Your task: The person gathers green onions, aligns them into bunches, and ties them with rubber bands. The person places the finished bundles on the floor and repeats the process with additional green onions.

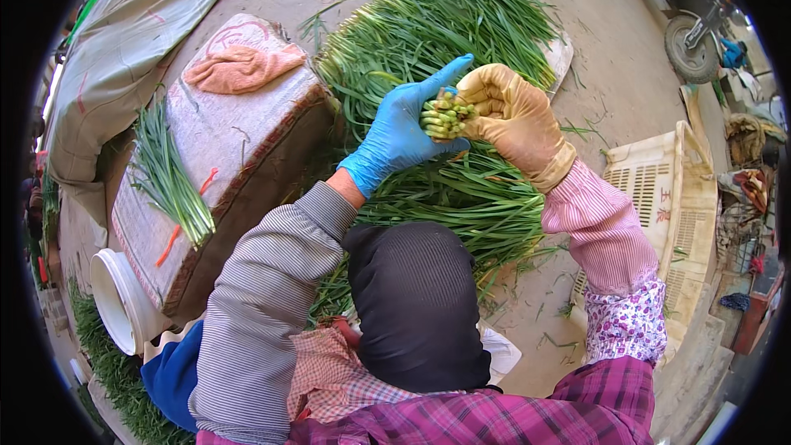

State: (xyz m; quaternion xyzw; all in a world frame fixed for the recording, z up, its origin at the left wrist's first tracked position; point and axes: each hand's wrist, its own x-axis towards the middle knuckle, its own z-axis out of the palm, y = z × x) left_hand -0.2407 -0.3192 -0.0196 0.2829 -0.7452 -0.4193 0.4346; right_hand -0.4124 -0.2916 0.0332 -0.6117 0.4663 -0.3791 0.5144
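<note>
My left hand (401, 127), in a blue disposable glove, is closed around a bundle of garlic chives (444, 116), its thumb raised. The pale cut ends face up toward me, and the leaves are hidden below. My right hand (510, 120), in a tan rubber glove, has its thumb and curled fingers pinched at the bundle's right edge. Whether a single stem is between those fingertips is too small to tell. Beyond and beneath both hands lies a large heap of loose green chives (457, 18), with more chives (457, 198) nearer to me.
On the left, a cloth-covered block (247, 127) bears a chive bunch (170, 170), an orange-pink cloth glove (244, 68) and red ties (168, 246). A white bucket (117, 303) lies tilted beside it. Plastic crates (642, 179) and a wheeled vehicle (692, 43) stand right. A black cloth-covered form (417, 303) blocks the lower middle.
</note>
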